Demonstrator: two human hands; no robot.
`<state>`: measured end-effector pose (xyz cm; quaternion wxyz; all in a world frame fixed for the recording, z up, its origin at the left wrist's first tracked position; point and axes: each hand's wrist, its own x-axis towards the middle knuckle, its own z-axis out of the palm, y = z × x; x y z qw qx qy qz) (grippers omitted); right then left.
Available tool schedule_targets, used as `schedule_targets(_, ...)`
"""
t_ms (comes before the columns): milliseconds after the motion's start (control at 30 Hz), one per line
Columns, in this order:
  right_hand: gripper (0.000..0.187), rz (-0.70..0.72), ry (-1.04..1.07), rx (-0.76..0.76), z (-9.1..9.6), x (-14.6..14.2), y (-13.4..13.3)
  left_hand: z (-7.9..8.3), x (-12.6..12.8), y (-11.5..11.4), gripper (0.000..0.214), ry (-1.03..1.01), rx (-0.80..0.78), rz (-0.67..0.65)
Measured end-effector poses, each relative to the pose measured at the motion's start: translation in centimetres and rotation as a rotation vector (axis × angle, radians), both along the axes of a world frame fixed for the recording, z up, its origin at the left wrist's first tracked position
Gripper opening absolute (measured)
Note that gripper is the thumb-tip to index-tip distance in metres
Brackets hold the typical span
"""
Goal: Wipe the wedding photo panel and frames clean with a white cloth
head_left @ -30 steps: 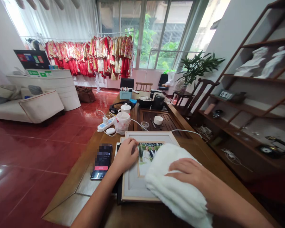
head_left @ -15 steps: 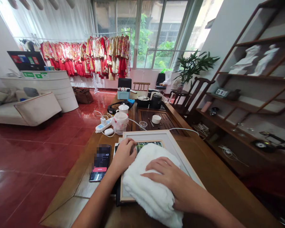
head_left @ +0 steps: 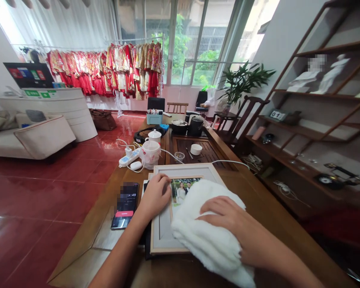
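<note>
A picture frame (head_left: pixel 163 240) with a pale mat lies flat on the wooden table, and a small photo (head_left: pixel 180 192) of two people shows in its middle. My left hand (head_left: pixel 157 194) grips the frame's left side, its fingers curled inward by the photo's edge. Bunched over the frame's right half is a fluffy white towel (head_left: pixel 195 232), which hides part of the photo and the lower right corner. My right hand (head_left: pixel 228 220) is closed on this towel from above, pressing it against the frame. Something dark sticks out under the frame's left edge.
Left of the frame lies a phone (head_left: pixel 125 206) with its screen lit. Beyond are a power strip (head_left: pixel 129 158), a wrapped mug (head_left: pixel 151 154), a lidded white cup (head_left: pixel 154 136) and a small white bowl (head_left: pixel 196 149) on a tea tray. Wooden shelves (head_left: pixel 312 96) stand at the right.
My right hand and the towel have slid to the right across the frame, uncovering more of the photo. My left hand stays at the frame's left side.
</note>
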<state>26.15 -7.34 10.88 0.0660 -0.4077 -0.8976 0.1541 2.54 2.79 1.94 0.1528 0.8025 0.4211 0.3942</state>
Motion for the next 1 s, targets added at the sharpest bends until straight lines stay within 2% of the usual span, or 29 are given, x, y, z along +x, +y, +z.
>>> schedule_targets(67,0.052,0.049,0.063,0.025,-0.9,-1.3,-0.1,0.1,0.2,0.0,0.019,0.004,0.005,-0.002)
schedule_targets(200,0.059,0.092,0.096,0.062,-1.8,-2.3,-0.1,0.3,0.5,0.1,0.019,0.017,0.013,-0.008)
schedule_targets(300,0.053,0.084,0.094,0.028,-1.1,-0.8,-0.2,0.5,0.7,0.0,0.020,0.023,0.009,-0.015)
schedule_targets(467,0.035,-0.010,0.051,-0.058,1.1,2.4,-0.5,0.7,0.7,-0.2,0.021,0.016,-0.008,-0.019)
schedule_targets(600,0.028,-0.041,0.060,-0.040,1.1,2.0,-0.6,0.6,0.6,-0.2,0.021,0.012,-0.013,-0.015)
schedule_targets(833,0.063,0.072,0.131,0.063,-2.0,-1.5,-0.5,0.4,0.9,0.0,0.019,0.025,-0.002,-0.010)
schedule_targets(900,0.062,0.100,0.123,0.061,-2.0,-1.3,-0.4,0.4,1.0,0.0,0.019,0.026,0.001,-0.011)
schedule_targets(1000,0.053,0.096,0.122,0.002,-0.7,0.5,-0.3,0.6,1.1,0.0,0.020,0.026,-0.001,-0.017)
